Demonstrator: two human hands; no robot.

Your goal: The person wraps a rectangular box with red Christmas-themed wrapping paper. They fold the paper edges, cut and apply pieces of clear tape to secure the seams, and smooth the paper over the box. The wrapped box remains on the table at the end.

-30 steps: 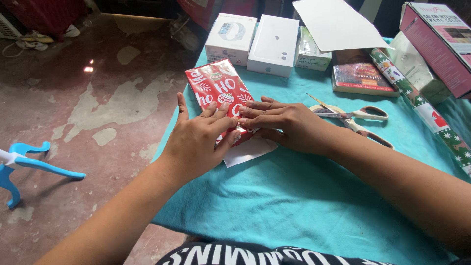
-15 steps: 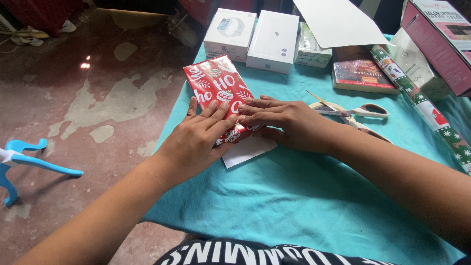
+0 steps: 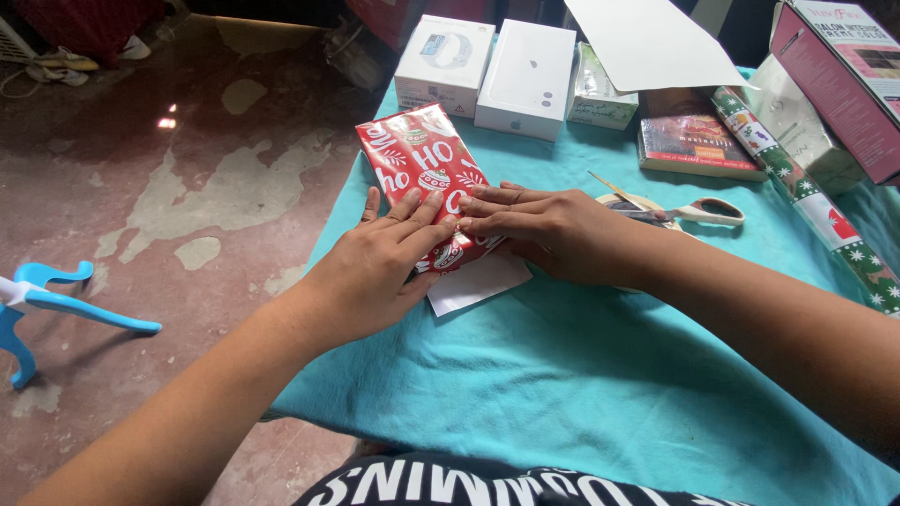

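While two white boxes stand behind, both hands' flat, open fingers press one red parcel.

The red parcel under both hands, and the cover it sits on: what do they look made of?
The red parcel looks wrapped in thin printed paper, slightly glossy, with sharp folded edges and a white underside flap showing. The left hand and right hand press flat on it. The turquoise table cover looks like soft matte cloth, faintly fuzzy and wrinkled, probably fleece or towelling.
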